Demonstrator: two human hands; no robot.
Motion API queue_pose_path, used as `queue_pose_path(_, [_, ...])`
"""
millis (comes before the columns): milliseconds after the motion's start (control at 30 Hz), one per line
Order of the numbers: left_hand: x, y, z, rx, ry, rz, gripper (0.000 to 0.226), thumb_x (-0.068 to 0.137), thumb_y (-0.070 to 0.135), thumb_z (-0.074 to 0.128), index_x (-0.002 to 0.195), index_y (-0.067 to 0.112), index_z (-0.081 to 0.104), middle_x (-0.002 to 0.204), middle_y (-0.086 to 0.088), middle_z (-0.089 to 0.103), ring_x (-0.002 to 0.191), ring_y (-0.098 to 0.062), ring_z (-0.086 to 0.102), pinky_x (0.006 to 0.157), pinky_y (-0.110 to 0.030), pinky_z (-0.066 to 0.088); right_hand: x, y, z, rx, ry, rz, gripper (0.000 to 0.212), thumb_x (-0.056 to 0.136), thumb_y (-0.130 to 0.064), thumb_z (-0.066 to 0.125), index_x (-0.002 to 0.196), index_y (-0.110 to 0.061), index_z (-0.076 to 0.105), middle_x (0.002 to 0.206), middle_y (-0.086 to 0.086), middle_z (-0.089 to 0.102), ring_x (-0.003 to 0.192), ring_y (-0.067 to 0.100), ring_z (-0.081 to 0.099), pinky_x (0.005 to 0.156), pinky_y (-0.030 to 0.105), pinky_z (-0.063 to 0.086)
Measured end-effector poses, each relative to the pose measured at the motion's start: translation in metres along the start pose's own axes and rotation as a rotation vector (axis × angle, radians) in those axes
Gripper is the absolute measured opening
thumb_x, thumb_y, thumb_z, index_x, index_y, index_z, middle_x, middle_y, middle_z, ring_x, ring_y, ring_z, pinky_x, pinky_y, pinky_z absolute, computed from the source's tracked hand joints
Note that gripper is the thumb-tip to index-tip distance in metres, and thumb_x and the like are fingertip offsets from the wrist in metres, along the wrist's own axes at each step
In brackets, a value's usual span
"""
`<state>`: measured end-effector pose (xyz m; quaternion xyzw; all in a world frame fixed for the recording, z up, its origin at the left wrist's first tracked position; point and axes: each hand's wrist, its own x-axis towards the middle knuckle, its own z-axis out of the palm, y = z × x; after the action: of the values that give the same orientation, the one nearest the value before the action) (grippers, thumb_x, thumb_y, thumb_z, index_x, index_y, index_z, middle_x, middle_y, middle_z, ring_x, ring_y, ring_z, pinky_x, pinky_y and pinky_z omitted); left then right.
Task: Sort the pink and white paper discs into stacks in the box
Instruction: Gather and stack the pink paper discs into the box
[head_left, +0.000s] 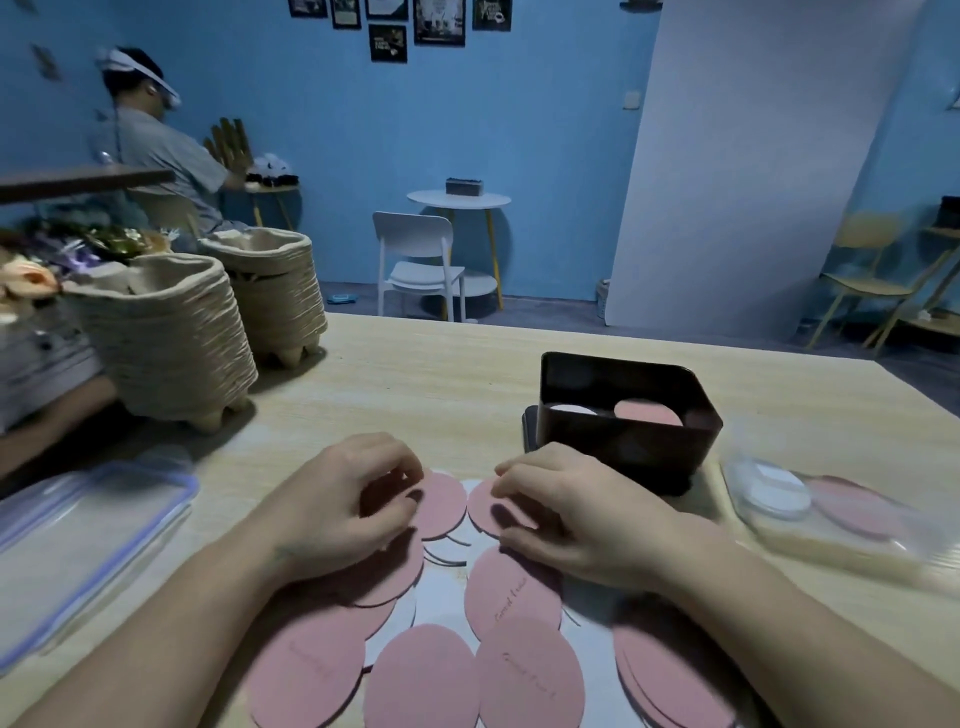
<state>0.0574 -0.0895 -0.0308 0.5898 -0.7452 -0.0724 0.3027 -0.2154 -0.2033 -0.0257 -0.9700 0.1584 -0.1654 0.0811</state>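
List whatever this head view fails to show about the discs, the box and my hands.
Head view only:
1. Stack heights in the box: its near wall hides all but the tops of the white stack and pink stack.
2. Print on the pink discs: too small, blurred.
3. Grip: curled fingers of the left hand and right hand hide whether they pinch discs.
4. Nearest discs: cut off by the bottom edge.

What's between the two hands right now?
Head view: the left pink disc at the left hand and the right pink disc at the right hand, with white discs showing between them.
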Motion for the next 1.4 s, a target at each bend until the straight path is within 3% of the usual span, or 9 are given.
queue_pose_path(133, [0.001, 0.003, 0.004, 0.052, -0.086, 0.009, 0.035, 0.082, 0.053, 0.064, 0.112, 0.034, 0.062, 0.108, 0.021, 0.060, 0.106, -0.005, 0.057, 0.091, -0.035, 0.050, -0.002, -0.001, -0.001, -0.073, -0.064, 0.051, 0.044, 0.095, -0.064, 0.047, 0.122, -0.031, 0.058, 0.111, -0.016, 0.062, 0.102, 0.014, 0.046, 0.089, 0.034, 0.049])
queue_pose_path(333, [0.003, 0.005, 0.009, 0.099, -0.078, 0.010, 0.049, 0.078, 0.058, 0.070, 0.120, 0.035, 0.061, 0.113, 0.025, 0.060, 0.111, -0.002, 0.054, 0.095, -0.033, 0.048, 0.001, -0.006, -0.006, -0.116, -0.082, 0.121, 0.045, 0.092, -0.069, 0.049, 0.118, -0.033, 0.059, 0.107, -0.019, 0.058, 0.098, 0.015, 0.044, 0.088, 0.034, 0.048])
queue_pose_path(633, [0.004, 0.010, 0.009, 0.082, -0.040, 0.004, 0.045, 0.075, 0.055, 0.071, 0.115, 0.036, 0.062, 0.105, 0.024, 0.063, 0.103, -0.002, 0.058, 0.090, -0.034, 0.051, 0.001, -0.013, -0.009, -0.112, -0.110, 0.159, 0.042, 0.093, -0.064, 0.051, 0.122, -0.035, 0.061, 0.108, -0.018, 0.062, 0.099, 0.014, 0.046, 0.090, 0.034, 0.047])
queue_pose_path(733, [0.004, 0.011, 0.009, 0.095, -0.063, -0.001, 0.053, 0.071, 0.060, 0.074, 0.118, 0.038, 0.062, 0.108, 0.027, 0.062, 0.105, 0.001, 0.056, 0.091, -0.031, 0.050, -0.002, -0.011, -0.011, -0.076, -0.111, 0.178, 0.049, 0.090, -0.068, 0.050, 0.126, -0.036, 0.061, 0.118, -0.020, 0.062, 0.105, 0.013, 0.047, 0.094, 0.033, 0.047])
queue_pose_path(867, [0.004, 0.010, 0.008, 0.091, -0.091, -0.020, 0.062, 0.067, 0.062, 0.075, 0.123, 0.040, 0.059, 0.113, 0.030, 0.058, 0.113, 0.003, 0.053, 0.097, -0.026, 0.047, -0.001, -0.011, -0.008, -0.079, -0.108, 0.173, 0.047, 0.090, -0.067, 0.054, 0.126, -0.037, 0.059, 0.109, -0.021, 0.062, 0.101, 0.012, 0.046, 0.092, 0.033, 0.046])
queue_pose_path(1200, [0.003, 0.013, 0.006, 0.047, -0.051, -0.016, 0.055, 0.069, 0.053, 0.073, 0.121, 0.038, 0.063, 0.111, 0.027, 0.065, 0.109, 0.003, 0.061, 0.092, -0.031, 0.053, -0.006, -0.011, -0.011, 0.044, -0.002, 0.142, 0.047, 0.088, -0.059, 0.065, 0.126, -0.031, 0.061, 0.125, -0.015, 0.060, 0.115, 0.007, 0.061, 0.095, 0.033, 0.052])
queue_pose_path(1400, [0.003, 0.017, 0.008, -0.041, 0.006, -0.001, 0.051, 0.074, 0.046, 0.075, 0.123, 0.035, 0.063, 0.113, 0.020, 0.068, 0.108, -0.006, 0.067, 0.090, -0.038, 0.057, -0.005, -0.011, -0.006, 0.047, 0.001, 0.106, 0.048, 0.090, -0.055, 0.064, 0.129, -0.028, 0.061, 0.130, -0.013, 0.061, 0.123, 0.008, 0.057, 0.101, 0.032, 0.049])
